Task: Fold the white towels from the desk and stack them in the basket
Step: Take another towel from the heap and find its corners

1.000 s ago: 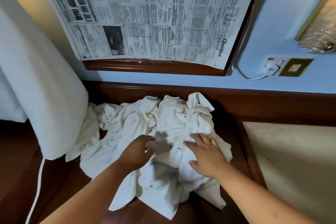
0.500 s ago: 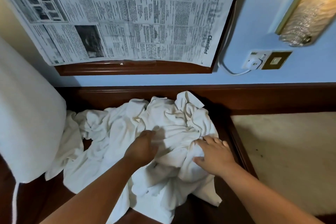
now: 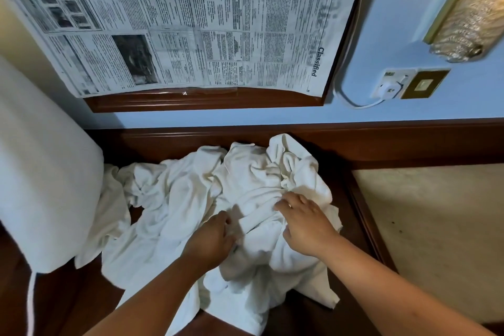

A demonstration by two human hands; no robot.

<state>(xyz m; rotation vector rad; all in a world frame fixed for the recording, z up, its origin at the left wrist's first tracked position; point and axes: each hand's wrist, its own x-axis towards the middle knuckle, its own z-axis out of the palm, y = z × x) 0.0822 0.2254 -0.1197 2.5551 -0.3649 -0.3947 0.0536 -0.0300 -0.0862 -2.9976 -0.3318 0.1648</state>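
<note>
A crumpled heap of white towels lies on the dark wooden desk, spreading from the left to the desk's right edge. My left hand sits on the middle of the heap with its fingers curled into a fold of towel. Just to its right, my right hand lies on the heap, its fingertips and thumb pinching the cloth. No basket is in view.
A large white lampshade-like object stands at the left, touching the towels. Newspaper covers a wood-framed panel on the blue wall. A socket with a white plug and a wall lamp are at the right. Beige carpet lies beyond the desk's right edge.
Both hands have come closer together on the heap. The left hand's fingers have curled into the cloth, and the right hand has shifted from lying flat to pinching the towel.
</note>
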